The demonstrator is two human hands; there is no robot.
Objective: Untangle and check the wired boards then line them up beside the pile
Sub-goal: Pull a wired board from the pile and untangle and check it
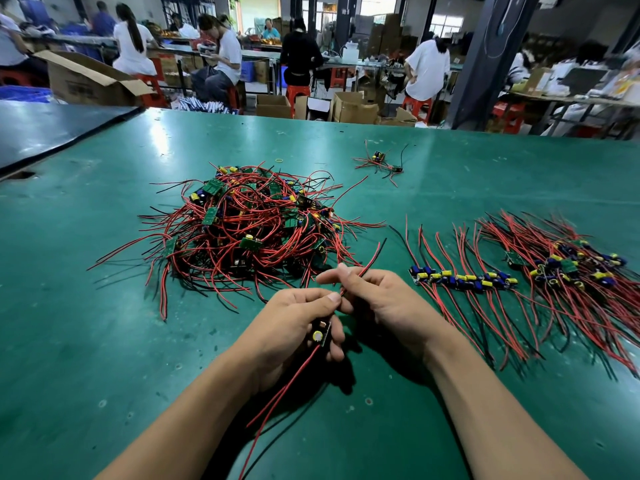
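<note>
Green bench (104,341): tangled pile (242,230) ahead, lined boards (464,277) right, strays (379,161) beyond.

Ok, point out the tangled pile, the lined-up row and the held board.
tangled pile (242,221): head view, middle of the wire heap.
lined-up row (465,280): head view, parts on a middle board.
held board (317,336): head view, its round pale capacitor top.

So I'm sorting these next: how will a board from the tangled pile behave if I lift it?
Probably light: the left hand alone holds one board. Its wires droop, so floppy. In the pile wires interlace, so neighbours likely drag along.
</note>
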